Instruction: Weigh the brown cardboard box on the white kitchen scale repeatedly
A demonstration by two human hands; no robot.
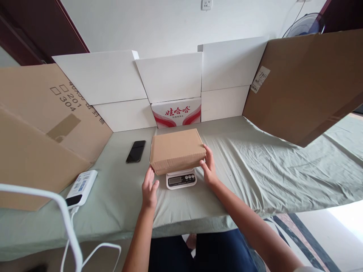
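Centrally, item one: a closed brown cardboard box (177, 150), lying flat on a small white digital scale (181, 178), which shows only at its front edge with the display and buttons; the reading is too small to make out. Item two: the right hand (209, 167), fingers spread and lightly curved, fingertips pressed to the box's right front corner and side, not wrapped around it. Item three: the left hand (149, 187), open with fingers straight and together, edge-on just below the box's left front corner; whether its fingertips touch the cardboard or stop just short is hard to tell from this angle. Neither hand has a closed hold on anything. Item four: a pale green cloth (255, 166), rumpled on the right, covering the table under the scale. Item five: a black phone (135, 151), face up, near the box's left side but apart from it. Item six: a white power bank (82, 187) with a cable, at the left front. Surrounding stock: white folded cartons (170, 77) stacked upright along the back wall, one red-and-white printed carton (176, 112) just behind the box, and large brown cardboard sheets (306, 83) leaning at both sides.
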